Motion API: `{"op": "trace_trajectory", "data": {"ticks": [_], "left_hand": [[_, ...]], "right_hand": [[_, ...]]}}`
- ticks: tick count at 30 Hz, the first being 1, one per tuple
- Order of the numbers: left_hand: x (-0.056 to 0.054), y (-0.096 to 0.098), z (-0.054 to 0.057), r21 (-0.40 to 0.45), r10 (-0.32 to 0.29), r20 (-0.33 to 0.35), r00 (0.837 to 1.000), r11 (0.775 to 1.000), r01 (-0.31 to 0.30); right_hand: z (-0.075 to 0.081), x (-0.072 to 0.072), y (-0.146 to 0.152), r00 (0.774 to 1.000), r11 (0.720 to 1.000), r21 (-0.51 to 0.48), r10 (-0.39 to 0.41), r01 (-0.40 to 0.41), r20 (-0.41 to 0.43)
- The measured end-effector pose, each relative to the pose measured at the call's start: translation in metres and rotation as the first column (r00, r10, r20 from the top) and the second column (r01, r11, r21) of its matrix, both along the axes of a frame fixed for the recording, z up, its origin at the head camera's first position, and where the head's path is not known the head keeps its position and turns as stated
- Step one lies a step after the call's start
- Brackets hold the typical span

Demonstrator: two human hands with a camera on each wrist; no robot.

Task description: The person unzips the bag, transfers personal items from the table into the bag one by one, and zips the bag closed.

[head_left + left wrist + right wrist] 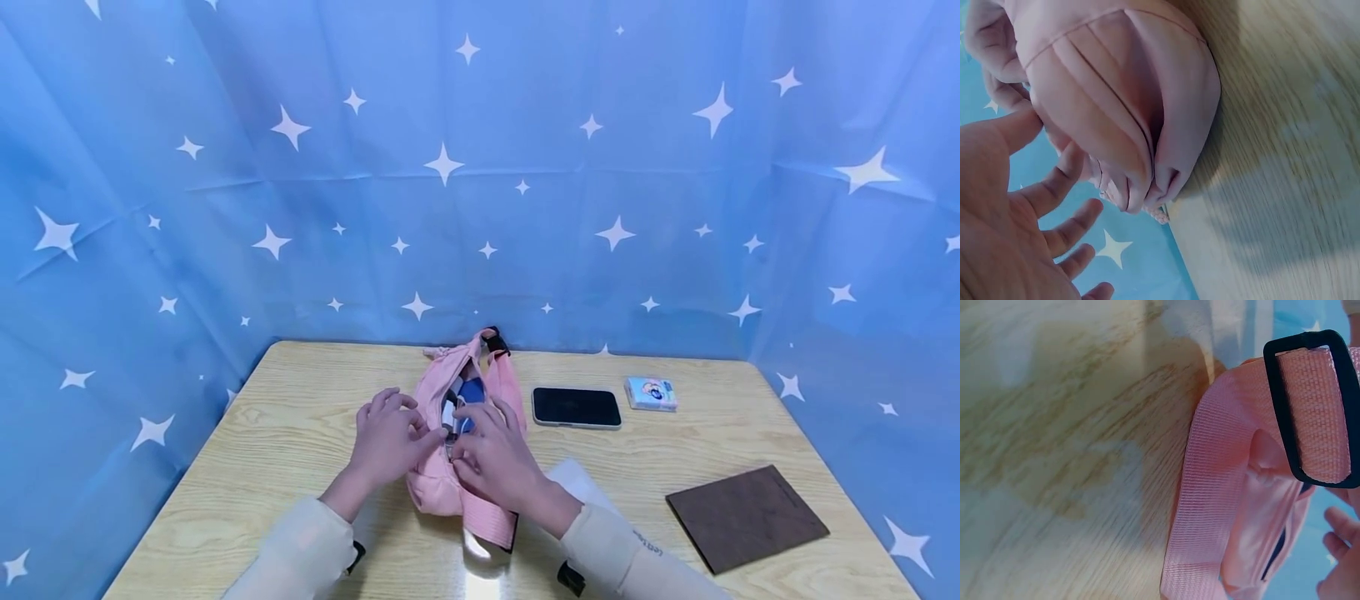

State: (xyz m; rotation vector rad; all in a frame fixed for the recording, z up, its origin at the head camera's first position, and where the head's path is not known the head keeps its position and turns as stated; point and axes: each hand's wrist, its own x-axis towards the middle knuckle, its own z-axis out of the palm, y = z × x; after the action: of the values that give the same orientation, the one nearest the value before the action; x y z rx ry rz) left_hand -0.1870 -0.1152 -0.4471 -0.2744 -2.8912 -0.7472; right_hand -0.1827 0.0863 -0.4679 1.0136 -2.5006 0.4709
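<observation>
A pink sling bag [435, 492] lies on the table with its zipped mouth gaping. Inside show a blue item [472, 390] and a white item with dark parts. My left hand [386, 442] is at the left side of the mouth, thumb reaching over the edge. In the left wrist view its fingers [1063, 234] are loosely spread beside the bag. My right hand [495, 458] bends over the mouth's right side, thumb and forefinger pinching at the near end of the opening; its fingertips are partly hidden. The wide strap [1200, 506] with a black buckle [1282, 412] fills the right wrist view.
Right of the bag lie a black-screened phone [577, 407] and a small light-blue packet [651, 393]. A brown notebook [747, 518] is at the front right. Something white and flat [581, 483] lies under the right forearm. A blue star-patterned curtain [525, 250] surrounds the table.
</observation>
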Motion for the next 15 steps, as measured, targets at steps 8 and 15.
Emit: {"op": "trace_trajectory", "data": {"ticks": [8, 15], "left_hand": [[0.0009, 0.0047, -0.0033, 0.008, 0.006, -0.011, 1.000, 1.000, -0.006], [0.0054, 0.0020, -0.0014, 0.042, -0.030, -0.047, 0.998, 0.999, 0.032]], "right_hand": [[-0.0027, 0.0019, 0.0013, 1.000, 1.000, 0.006, -0.010, 0.010, 0.020], [-0.0025, 0.0014, 0.0036, 1.000, 1.000, 0.000, 0.007, -0.007, 0.022]]}}
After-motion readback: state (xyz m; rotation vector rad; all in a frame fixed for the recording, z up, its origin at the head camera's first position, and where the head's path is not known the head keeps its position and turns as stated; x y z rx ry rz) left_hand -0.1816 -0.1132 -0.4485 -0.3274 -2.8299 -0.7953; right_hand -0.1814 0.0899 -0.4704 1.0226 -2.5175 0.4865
